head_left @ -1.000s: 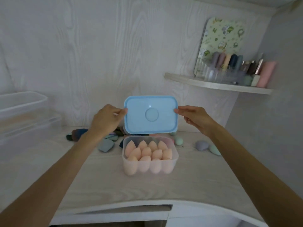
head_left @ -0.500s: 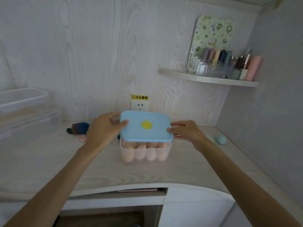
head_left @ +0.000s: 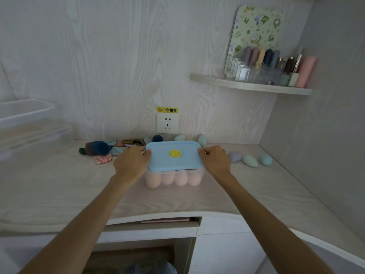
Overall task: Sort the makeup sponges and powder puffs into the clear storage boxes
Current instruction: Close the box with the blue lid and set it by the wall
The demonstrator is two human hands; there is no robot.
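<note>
At the centre of the table (head_left: 59, 184), directly below the wall socket (head_left: 167, 123), stands one clear storage box (head_left: 173, 179) packed with peach makeup sponges (head_left: 180, 177). A blue lid (head_left: 174, 157) with a yellow centre disc rests on top of this box. The left hand (head_left: 131, 162) grips the lid's left edge with curled fingers; the right hand (head_left: 214, 159) grips its right edge likewise. Whether the lid is fully seated cannot be determined.

Status: one box appears filled and is being closed. Remaining work, as judged: behind and left of the box lies a heap of dark and pastel powder puffs (head_left: 100, 148); right of it lie three loose pastel sponges (head_left: 249, 161); two more stand behind it. Further clear boxes (head_left: 23, 123) are stacked far left of the box.
</note>
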